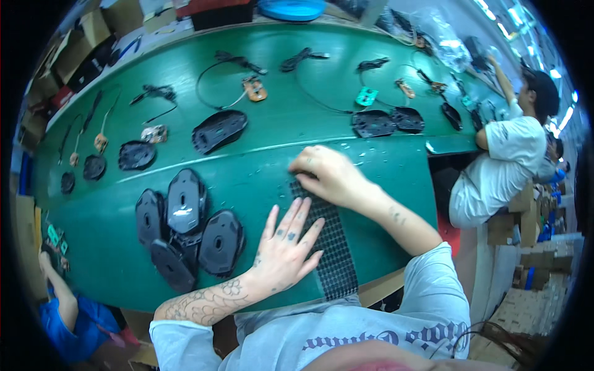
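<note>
A long sheet of small dark squares in a grid (339, 266) lies on the green table in front of me, running from my body toward the far side. My left hand (286, 244) rests flat across the sheet's left edge with fingers spread. At the sheet's far end, my right hand (328, 174) is closed, thumb and fingertips pinched close to the table. Whatever is between those fingertips is too small or hidden to make out. Left of my hands sits a cluster of black computer mouse shells (187, 201), some leaning on others.
Beyond a seam, open mouse shells (219, 131) line the green table (266, 176) with circuit boards (254, 89) and coiled cables (238, 60). A co-worker in a white shirt (510, 145) sits at the right, another in blue (80, 321) at the lower left. Cardboard boxes (532, 272) stand at right.
</note>
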`<state>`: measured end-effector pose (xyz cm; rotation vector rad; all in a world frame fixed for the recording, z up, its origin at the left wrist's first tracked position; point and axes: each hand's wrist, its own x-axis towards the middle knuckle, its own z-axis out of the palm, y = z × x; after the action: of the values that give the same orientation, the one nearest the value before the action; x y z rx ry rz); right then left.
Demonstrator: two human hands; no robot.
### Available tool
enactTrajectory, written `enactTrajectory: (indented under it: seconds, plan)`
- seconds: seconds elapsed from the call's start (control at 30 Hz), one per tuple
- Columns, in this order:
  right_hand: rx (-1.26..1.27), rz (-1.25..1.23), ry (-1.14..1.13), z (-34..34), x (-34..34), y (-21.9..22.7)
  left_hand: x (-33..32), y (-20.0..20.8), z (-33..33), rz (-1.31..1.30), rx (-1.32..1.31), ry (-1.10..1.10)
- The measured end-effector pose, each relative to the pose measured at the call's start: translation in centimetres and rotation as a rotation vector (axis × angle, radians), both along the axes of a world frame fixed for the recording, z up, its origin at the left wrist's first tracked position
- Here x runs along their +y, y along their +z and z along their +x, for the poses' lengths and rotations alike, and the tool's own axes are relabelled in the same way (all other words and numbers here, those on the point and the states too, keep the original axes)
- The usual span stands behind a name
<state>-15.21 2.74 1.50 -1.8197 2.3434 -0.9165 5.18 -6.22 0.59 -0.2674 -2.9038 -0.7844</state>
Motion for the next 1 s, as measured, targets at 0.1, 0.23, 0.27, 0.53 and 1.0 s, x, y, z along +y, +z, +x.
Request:
enactTrajectory:
  seconds: [0.1, 0.23, 0.27, 0.53, 1.0]
  plan:
    - [-0.120, -0.037, 0.017, -0.5, 1.7, -2.1, 0.7, -0.3, -0.3, -0.003, 0.012, -0.001]
    - [-0.253, -0.194, 0.044, -0.2, 1.6, -3.3, 0.4, -0.6, 0.2, -0.045, 0.002, -0.008]
    - [-0.251, -0.190, 0.057, -0.3, 1.6, -3.4, 0.4, -0.8, 0.1, -0.055, 0.001, -0.002]
    - [-0.241, -0.242, 0.118, -0.4, 1.6, -3.9, 0.9, -1.0, 0.1, -0.092, -0.019, 0.036]
    - [-0.296, -0.160, 0.127, -0.1, 1.5, -3.5, 0.4, -1.2, 0.3, -0.097, -0.012, 0.026]
